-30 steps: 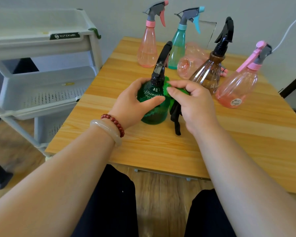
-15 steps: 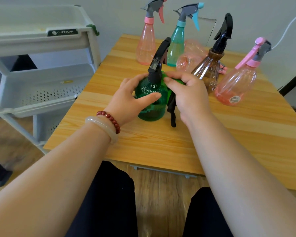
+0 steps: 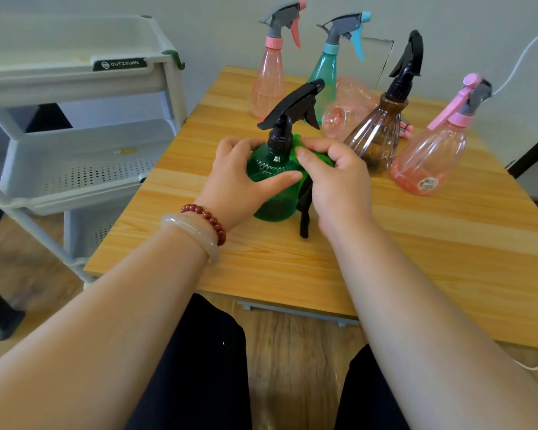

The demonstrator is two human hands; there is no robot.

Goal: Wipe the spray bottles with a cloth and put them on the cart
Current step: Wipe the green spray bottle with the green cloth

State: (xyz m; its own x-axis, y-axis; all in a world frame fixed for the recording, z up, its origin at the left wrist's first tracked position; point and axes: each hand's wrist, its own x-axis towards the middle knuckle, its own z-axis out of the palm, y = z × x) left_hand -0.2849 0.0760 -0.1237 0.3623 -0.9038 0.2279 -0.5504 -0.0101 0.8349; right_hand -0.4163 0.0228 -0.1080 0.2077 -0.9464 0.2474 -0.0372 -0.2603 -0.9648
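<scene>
Grey cart [image 3: 75, 82] far left, partly cut off; L hand [image 3: 243, 181] wraps green bottle [image 3: 274, 206] upright on wood table [image 3: 416, 243] mid-scene, R hand [image 3: 339, 184] pinches green cloth [image 3: 323, 158] vs its shoulder, cloth mostly hidden by fingers; black item [image 3: 305, 218] under R palm unclear.

A pale wooden desk [image 3: 416, 274] is standing against a plain grey-white wall [image 3: 199, 26], its grain running side to side under soft, even light. Behind the desk's far edge, a thin angular crack line [image 3: 382, 54] is showing in the wall. Just beside the desk's left edge, a grey plastic tiered cart [image 3: 75, 85] with perforated shelves is standing. Brown wood-plank floor [image 3: 292, 352] is stretching beneath the desk, and a grey rail [image 3: 292, 311] is running under its near edge. Beyond the desk's right corner, a white cable [image 3: 522, 54] is trailing down the wall.
</scene>
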